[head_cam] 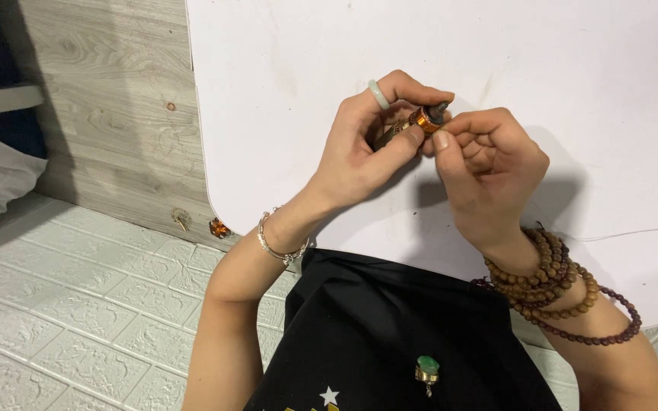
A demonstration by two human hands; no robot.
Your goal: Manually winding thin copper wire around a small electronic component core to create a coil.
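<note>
Left hand (363,144) and right hand (481,164) meet, fingers pinched (wrists bent).

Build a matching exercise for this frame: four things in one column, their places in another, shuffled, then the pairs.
1. pale green stone ring
2. silver metal bangle
3. brown wooden bead strands
4. small copper-coloured coil

a. right wrist
b. pinched between both hands' fingertips
c. left wrist
d. left hand finger

Pairs: 1-d, 2-c, 3-a, 4-b
</note>
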